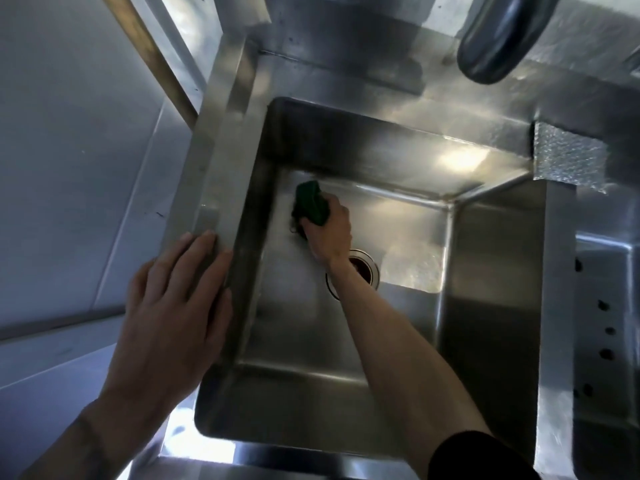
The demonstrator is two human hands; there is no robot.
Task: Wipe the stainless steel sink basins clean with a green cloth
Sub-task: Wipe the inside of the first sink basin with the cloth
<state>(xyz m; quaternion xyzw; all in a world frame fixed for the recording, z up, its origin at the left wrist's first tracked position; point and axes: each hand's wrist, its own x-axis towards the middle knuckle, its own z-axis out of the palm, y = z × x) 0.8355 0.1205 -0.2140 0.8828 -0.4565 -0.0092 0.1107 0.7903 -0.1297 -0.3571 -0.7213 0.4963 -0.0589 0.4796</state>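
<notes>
Wiping of the floor of the near basin [491, 271] is the step in hand. Of the two hands, the right hand [329, 233] reaches down into the basin and grips the bunched green cloth [310, 201], pressing it on the steel floor in the upper left part of the basin, up and left of the drain [367, 271]. The left hand [176, 292] lies flat with straight fingers on the sink's left rim [221, 168], holding nothing, apparently as a brace.

The cloth's long axis runs from the gripping fingers up the frame and slightly left, its free end pointing at the far-left corner of the basin floor.

Next, I judge, the cloth must sweep that corner, then the walls, the drain surround and the near floor. The second basin [602, 375] at the right edge probably awaits its turn.
</notes>
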